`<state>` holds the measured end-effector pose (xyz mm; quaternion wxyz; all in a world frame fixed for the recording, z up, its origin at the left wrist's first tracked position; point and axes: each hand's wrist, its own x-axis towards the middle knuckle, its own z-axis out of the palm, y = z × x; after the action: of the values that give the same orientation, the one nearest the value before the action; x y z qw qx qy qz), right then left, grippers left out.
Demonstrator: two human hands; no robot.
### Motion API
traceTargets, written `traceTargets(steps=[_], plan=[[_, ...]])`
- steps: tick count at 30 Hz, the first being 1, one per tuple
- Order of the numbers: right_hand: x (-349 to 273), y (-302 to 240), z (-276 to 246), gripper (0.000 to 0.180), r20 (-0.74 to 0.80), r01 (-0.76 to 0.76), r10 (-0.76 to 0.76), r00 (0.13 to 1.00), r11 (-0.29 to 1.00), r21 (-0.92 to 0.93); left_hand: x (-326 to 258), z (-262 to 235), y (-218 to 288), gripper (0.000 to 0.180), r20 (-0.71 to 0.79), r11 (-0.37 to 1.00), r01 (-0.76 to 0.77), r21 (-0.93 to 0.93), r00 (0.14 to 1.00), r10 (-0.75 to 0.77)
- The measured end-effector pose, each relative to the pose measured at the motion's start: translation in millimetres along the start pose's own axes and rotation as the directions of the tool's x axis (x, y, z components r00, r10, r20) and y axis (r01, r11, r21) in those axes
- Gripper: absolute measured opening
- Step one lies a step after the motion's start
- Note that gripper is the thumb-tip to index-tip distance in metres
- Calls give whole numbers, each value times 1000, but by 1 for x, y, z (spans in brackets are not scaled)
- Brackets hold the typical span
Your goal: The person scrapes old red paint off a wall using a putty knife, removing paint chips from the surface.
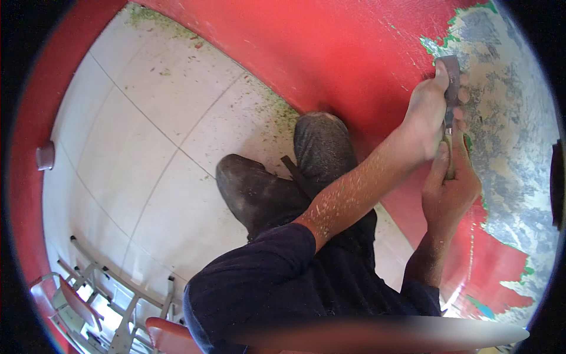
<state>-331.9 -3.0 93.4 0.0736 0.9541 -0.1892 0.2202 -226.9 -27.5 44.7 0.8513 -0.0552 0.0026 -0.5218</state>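
Observation:
A putty knife (452,82) with a broad grey blade and a pale handle is held up against the wall at the right. My right hand (451,189) is closed around its handle. Higher up, my left hand (427,109) grips the blade, thumb on the near face and fingertips showing past its far side. The blade's end lies by the ragged border between red paint (354,53) and a bare, mottled grey-white patch (513,147). Green paint shows along that border. Pale flakes cling to my left forearm.
Green and red paint chips (162,26) lie along the foot of the wall on the white tiled floor (141,124). My bent knees (324,141) are close to the wall. Metal-framed chairs (112,312) with reddish parts stand at the lower left. A blurred pale shape crosses the bottom edge.

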Motion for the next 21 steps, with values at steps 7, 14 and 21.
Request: traceTargets(steps=[7,14,21], plan=[[-3,12,49,32,-119,-65,85,989,985,162,4,3,24,44,42,949,10,314,999,-24],[-12,10,67,30,-283,10,65,957,966,258,1,-17,11,48,-7,912,-72,403,997,82],[-7,5,75,33,-205,0,94,974,909,416,-4,-11,37,43,-139,907,-46,419,984,114]])
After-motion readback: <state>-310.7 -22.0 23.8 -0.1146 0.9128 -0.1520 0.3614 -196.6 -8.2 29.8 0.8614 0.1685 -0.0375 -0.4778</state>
